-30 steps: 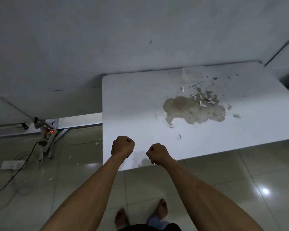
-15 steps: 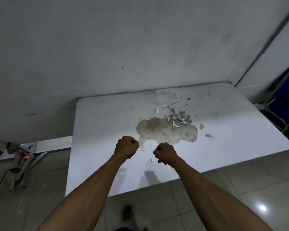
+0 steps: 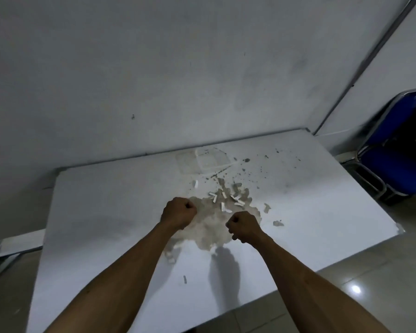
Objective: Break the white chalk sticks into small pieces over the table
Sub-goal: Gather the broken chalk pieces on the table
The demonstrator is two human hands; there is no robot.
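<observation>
Several short white chalk pieces (image 3: 226, 200) lie scattered on the white table (image 3: 101, 212), at the far edge of a large beige worn patch (image 3: 209, 228). One piece (image 3: 196, 184) lies apart to the left of them. My left hand (image 3: 179, 212) is a closed fist over the patch's left side. To its right, slightly nearer me, my right hand (image 3: 244, 225) is also clenched. Both fists hover just short of the chalk pieces. No chalk shows in either fist; the palms are hidden.
A blue chair (image 3: 399, 155) stands at the table's far right corner. The table's far edge meets a grey wall (image 3: 202, 80). Dark specks and chipped spots (image 3: 255, 169) mark the far tabletop. A small fragment (image 3: 185, 279) lies near the front edge. Tiled floor (image 3: 370, 284) surrounds the table.
Both fists have moved forward from the table's near edge to over the worn patch, closer to the chalk pieces. The view has moved in over the table and shifted right.
</observation>
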